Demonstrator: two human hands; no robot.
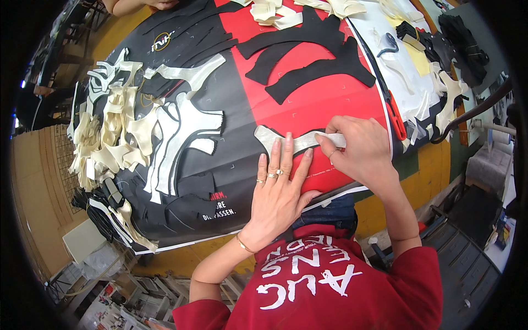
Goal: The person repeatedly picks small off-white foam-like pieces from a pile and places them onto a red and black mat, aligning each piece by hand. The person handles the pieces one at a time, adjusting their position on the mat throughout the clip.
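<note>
A curved off-white piece of sheet material (pixel 303 142) lies on a dark piece of similar outline, on the red part of the table cover. My left hand (pixel 278 190) rests flat across it with the fingers spread, the fingertips pressing on its left half. At its right end, my right hand (pixel 363 146) pinches the white piece between thumb and bent fingers. Part of the piece is hidden under both hands. Beyond them lie larger black curved pieces (pixel 324 74). To the left, white shaped pieces with dark edging (pixel 169 143) lie overlapped on the black part of the cover.
Bundles of cream pieces (pixel 107 129) are heaped at the left edge, and more cream pieces (pixel 269 14) lie at the far side. A red-handled tool (pixel 396 115) is on the right, beside white sheeting with scraps. Another person's hand (pixel 160 4) shows at the top left.
</note>
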